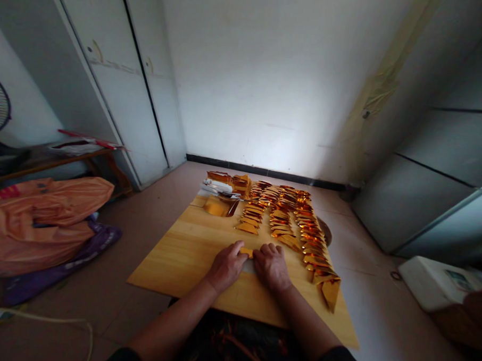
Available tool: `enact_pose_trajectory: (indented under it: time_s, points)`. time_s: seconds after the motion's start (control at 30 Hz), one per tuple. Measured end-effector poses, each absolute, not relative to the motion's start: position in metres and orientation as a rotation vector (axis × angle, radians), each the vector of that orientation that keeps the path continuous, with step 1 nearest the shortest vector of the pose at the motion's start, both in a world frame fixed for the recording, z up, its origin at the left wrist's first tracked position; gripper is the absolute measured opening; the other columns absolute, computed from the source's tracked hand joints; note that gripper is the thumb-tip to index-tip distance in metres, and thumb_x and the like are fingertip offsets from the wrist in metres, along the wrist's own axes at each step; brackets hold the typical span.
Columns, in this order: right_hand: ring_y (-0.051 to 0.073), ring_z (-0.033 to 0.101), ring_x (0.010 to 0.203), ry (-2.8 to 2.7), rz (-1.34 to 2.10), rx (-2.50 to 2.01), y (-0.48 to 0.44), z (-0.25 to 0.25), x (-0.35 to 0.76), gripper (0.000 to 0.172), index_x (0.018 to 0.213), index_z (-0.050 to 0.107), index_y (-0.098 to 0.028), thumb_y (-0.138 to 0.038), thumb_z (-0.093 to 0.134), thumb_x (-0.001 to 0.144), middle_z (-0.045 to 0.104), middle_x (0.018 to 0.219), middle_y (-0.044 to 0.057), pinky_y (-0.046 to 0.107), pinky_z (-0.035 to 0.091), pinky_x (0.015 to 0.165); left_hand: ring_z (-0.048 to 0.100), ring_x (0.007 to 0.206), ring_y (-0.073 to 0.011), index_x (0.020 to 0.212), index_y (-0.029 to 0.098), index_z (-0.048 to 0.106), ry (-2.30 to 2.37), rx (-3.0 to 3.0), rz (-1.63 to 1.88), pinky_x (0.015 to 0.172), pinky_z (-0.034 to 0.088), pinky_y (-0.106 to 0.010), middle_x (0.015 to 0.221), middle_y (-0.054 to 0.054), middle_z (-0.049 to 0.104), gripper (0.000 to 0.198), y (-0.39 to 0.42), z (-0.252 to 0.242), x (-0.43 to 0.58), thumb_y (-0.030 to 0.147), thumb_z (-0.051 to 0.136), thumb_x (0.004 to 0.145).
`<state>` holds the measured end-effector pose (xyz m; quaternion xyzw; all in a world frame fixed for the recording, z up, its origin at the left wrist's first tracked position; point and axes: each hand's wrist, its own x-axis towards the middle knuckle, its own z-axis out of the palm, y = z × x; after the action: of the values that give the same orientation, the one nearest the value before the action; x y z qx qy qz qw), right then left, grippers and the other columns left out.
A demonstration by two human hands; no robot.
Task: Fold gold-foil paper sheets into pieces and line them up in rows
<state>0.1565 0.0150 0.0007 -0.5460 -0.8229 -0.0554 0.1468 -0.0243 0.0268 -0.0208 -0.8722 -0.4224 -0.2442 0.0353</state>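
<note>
A small strip of folded gold foil paper (pixel 246 251) lies between my hands above the wooden board (pixel 174 247). My left hand (pixel 228 266) pinches its left end with the thumb and fingers. At the other end, my right hand (pixel 272 267) has its fingers curled round the paper, which hides the tips. A pale patch shows on the board under the hands. Beyond them, several rows of folded gold foil pieces (pixel 281 225) stand close together. A flat sheet of shiny gold foil (pixel 220 207) rests at the board's far left.
Behind the foil sheet are a white plastic packet (pixel 217 187) and stacked gold paper (pixel 241 185). A peach bag (pixel 43 220) sits on the floor at left, below a wooden bench (pixel 94 154). A white box (pixel 436 285) stands at right. Cabinets (pixel 121 79) rise behind.
</note>
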Motion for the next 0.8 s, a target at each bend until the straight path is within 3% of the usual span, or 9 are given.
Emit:
enact_pose_trajectory:
  time_s: [0.23,0.37,0.53,0.67,0.8]
  points:
    - [0.018,0.051,0.091,-2.356,0.122,-1.392,0.003,0.004,0.176,0.015,0.097,0.067,-0.022,-0.024,0.057,0.085,0.064,0.096,0.004,0.032,0.03,0.081,0.054,0.084,-0.0192,0.076,0.018,0.064,-1.306,-2.718,-0.669,0.074,0.043,-0.031,0.083,-0.005,0.061,0.016,0.025,-0.011,-0.023,0.012,0.051,0.084]
    - [0.021,0.051,0.099,-2.385,0.257,-1.266,0.0,0.002,0.193,0.026,0.105,0.067,-0.023,-0.032,0.065,0.081,0.064,0.109,0.006,0.034,0.033,0.086,0.052,0.086,-0.0203,0.079,0.018,0.064,-1.318,-2.731,-0.678,0.076,0.039,-0.035,0.082,-0.006,0.062,0.012,0.021,-0.004,-0.023,0.012,0.055,0.081]
    - [0.02,0.053,0.099,-2.392,0.268,-1.258,0.001,-0.002,0.199,0.023,0.105,0.068,-0.026,-0.033,0.063,0.083,0.065,0.11,0.006,0.035,0.035,0.087,0.051,0.088,-0.0226,0.078,0.018,0.063,-1.351,-2.711,-0.696,0.08,0.036,-0.039,0.083,-0.007,0.062,0.011,0.017,0.003,-0.018,0.029,0.064,0.079]
    - [0.02,0.053,0.097,-2.381,0.26,-1.263,0.004,-0.005,0.198,0.02,0.102,0.07,-0.026,-0.03,0.062,0.084,0.066,0.108,0.006,0.035,0.035,0.086,0.052,0.086,-0.0215,0.07,0.016,0.062,-1.34,-2.787,-0.61,0.078,0.04,-0.036,0.08,-0.007,0.061,0.01,0.02,0.002,-0.01,0.019,0.061,0.08]
    - [0.02,0.054,0.096,-2.366,0.244,-1.267,0.005,-0.008,0.198,0.018,0.099,0.072,-0.027,-0.029,0.064,0.084,0.066,0.106,0.005,0.034,0.035,0.085,0.053,0.085,-0.0177,0.075,0.017,0.064,-1.231,-2.965,-0.682,0.078,0.043,-0.03,0.083,-0.005,0.061,0.012,0.021,-0.006,-0.005,0.011,0.055,0.081]
